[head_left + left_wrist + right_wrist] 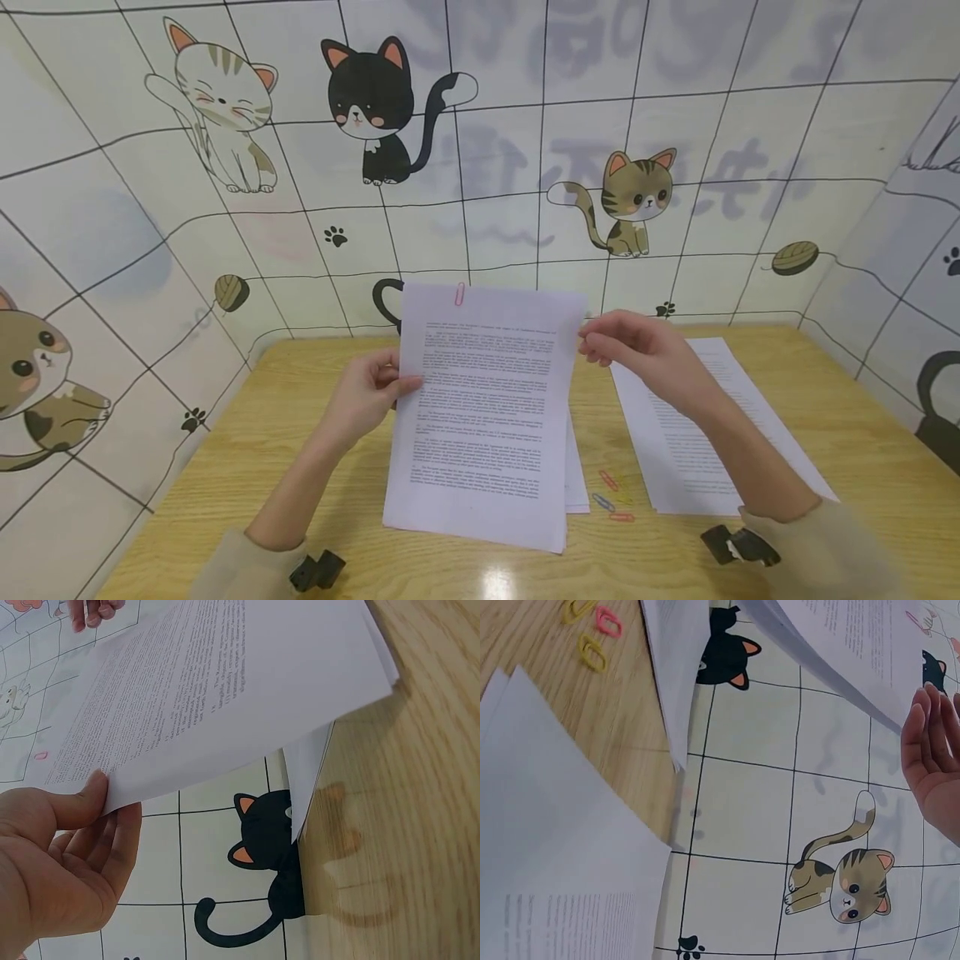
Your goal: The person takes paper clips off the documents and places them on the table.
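A printed stack of paper (pixel 480 417) is held up off the table, with a pink paper clip (pixel 460 294) on its top edge toward the left. My left hand (pixel 372 387) pinches the stack's left edge, thumb on the printed face and fingers behind. Beside the upper right edge is my right hand (pixel 637 350), its fingers loosely bent. In the left wrist view, the right hand's fingertips (pixel 94 613) appear just off the paper, with nothing visible in them.
Another printed paper stack (pixel 697 433) lies at the right. More sheets (pixel 577 492) show behind the held stack. Loose paper clips, including a blue clip (pixel 603 502) and a pinkish clip (pixel 621 517), lie between them on the wooden table (pixel 300 492). A cat-patterned wall (pixel 495 225) stands behind.
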Motion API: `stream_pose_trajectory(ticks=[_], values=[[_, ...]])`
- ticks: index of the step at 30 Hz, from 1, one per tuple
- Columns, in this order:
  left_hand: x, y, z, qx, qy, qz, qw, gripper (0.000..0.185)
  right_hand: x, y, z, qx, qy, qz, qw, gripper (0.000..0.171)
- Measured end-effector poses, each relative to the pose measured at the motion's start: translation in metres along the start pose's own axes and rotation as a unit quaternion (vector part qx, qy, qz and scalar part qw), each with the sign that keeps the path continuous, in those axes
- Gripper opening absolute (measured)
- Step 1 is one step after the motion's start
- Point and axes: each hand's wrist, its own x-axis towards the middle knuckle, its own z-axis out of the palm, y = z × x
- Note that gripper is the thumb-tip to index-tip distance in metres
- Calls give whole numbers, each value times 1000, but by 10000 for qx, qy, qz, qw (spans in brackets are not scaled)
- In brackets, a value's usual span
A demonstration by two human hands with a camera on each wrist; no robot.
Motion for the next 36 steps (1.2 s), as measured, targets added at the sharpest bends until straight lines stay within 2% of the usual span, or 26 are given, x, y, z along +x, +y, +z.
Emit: stream_pose_trajectory(ticks=[13,22,29,36], values=[[-1,0,1,-75,15,-86,9999,7,18,-12,17,489,357,-357,9975,18],[0,3,3,139,71,-57,9999,6,36,-23,28,771,535,-581,9939,18],[0,1,2,135,71,-38,9999,7,50,-30,36,569,676,-669,9938,18],[0,0,3,60,49,31,10000,7,65,-35,45,242,755,-940,9924,17]])
